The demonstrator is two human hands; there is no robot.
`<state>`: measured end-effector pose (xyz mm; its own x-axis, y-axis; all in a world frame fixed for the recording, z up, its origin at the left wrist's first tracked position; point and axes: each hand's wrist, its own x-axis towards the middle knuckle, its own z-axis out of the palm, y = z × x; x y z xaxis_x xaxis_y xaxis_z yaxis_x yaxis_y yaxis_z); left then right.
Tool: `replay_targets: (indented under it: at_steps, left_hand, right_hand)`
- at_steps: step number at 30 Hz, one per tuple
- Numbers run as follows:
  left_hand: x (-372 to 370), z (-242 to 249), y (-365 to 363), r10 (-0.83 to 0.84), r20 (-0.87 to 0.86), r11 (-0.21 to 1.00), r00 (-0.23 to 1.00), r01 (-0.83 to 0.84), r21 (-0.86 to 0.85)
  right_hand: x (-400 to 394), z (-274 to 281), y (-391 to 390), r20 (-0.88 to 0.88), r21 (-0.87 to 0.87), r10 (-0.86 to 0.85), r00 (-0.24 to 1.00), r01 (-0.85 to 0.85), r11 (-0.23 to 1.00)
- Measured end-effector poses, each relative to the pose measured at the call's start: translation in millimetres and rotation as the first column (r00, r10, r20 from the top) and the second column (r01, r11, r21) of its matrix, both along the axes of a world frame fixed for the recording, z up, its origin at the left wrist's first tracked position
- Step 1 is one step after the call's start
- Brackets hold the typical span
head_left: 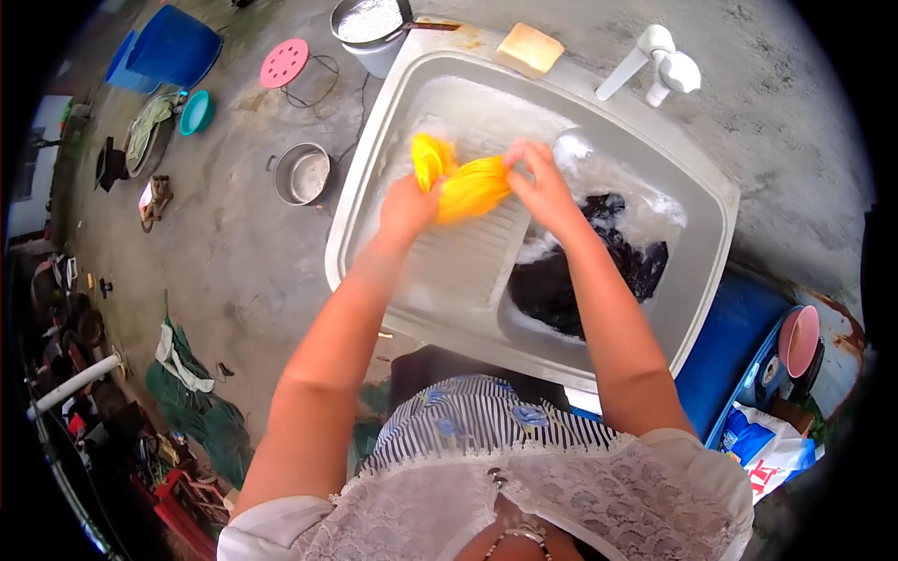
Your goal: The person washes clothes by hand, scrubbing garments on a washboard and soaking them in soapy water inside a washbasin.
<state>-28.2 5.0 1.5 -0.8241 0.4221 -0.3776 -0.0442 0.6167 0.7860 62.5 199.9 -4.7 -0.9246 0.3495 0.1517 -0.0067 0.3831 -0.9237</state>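
Note:
A bunched yellow cloth is stretched between my two hands above the ribbed washboard part of a pale sink. My left hand is closed round its left part, and a loose fold stands up beyond the fingers. At the cloth's right end, my right hand pinches it with bent fingers. Both hands are slightly blurred. Below and right of my right hand, dark cloth lies in sudsy water in the sink's deeper basin.
A yellowish block sits on the sink's back rim, left of a white tap. A pan rests on a bucket at the back left. A metal pot stands on the floor. Right of the sink is a blue barrel.

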Motion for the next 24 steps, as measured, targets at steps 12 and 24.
replay_targets:
  at_steps: [12, 24]
  left_hand:
    - [77, -55, -20, -0.157, -0.656, 0.988, 0.739, 0.111, -0.111]
    - [32, -41, 16, -0.187, -0.757, 0.980, 0.626, 0.170, -0.101]
  right_hand:
    - [52, -45, -106, -0.022, 0.541, -0.090, 0.996, 0.088, 0.836]
    - [7, -54, -65, -0.139, 0.588, -0.100, 0.985, 0.163, 0.793]
